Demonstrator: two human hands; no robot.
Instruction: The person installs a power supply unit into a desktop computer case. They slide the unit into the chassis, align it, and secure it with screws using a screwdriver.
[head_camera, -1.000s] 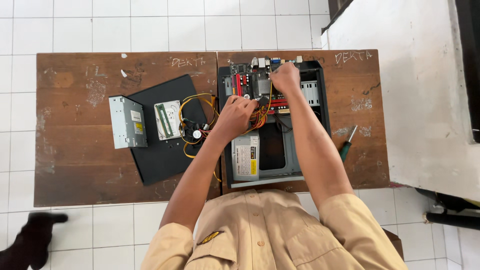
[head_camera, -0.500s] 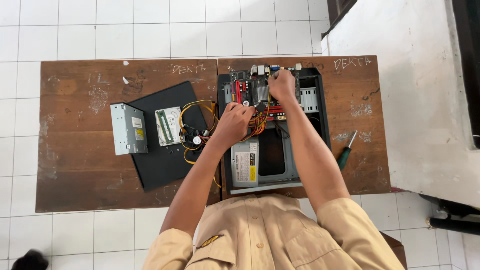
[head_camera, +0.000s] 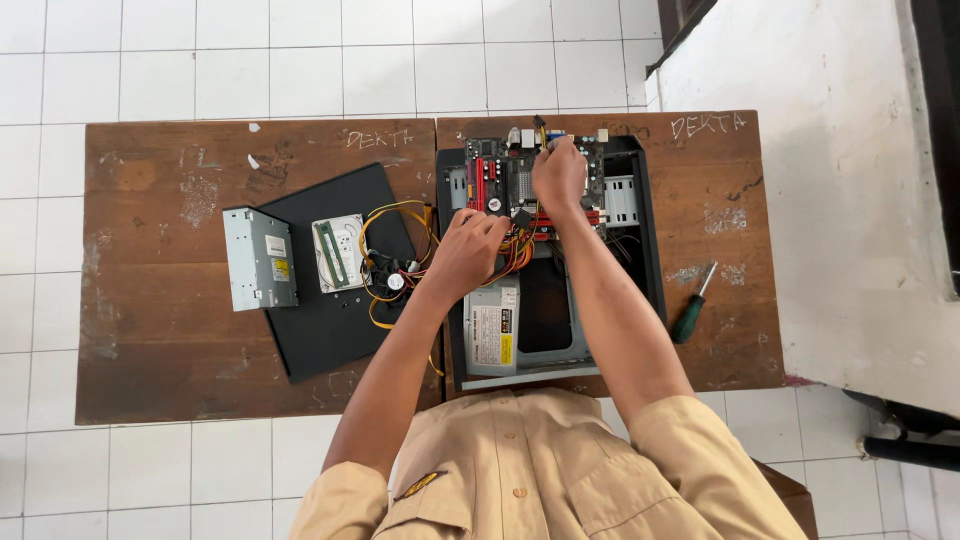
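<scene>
the right hand (head_camera: 558, 172) sits over the motherboard (head_camera: 510, 180) at the 12 o'clock end of the open computer case (head_camera: 645, 250), fingers curled narrow and pinched on a cable connector (head_camera: 540, 130) that sticks up at the board's far edge. the left hand (head_camera: 470, 250) lies at about 7 o'clock from the right one, half closed, fingers bent down into the bundle of wires (head_camera: 520, 245) in yellow, red and black at the near edge of the board; whether it grips them or only presses on them cannot be told.

the case lies flat on the right 1 of 2 wooden desks (head_camera: 150, 330) pushed together. inside it, toward 6 o'clock, there is 1 silver power supply (head_camera: 493, 330) with a label. at 3 o'clock from the case lies 1 screwdriver (head_camera: 692, 312) with a green handle, apart from the case wall.

on the left desk lies 1 black side panel (head_camera: 330, 340), at 9 o'clock from the left hand. on it rest 1 hard drive (head_camera: 338, 253) and 1 small fan (head_camera: 392, 278) amid loose yellow cables. 1 grey optical drive (head_camera: 259, 258) lies just beside the hard drive at its 9 o'clock, half on the panel.
</scene>
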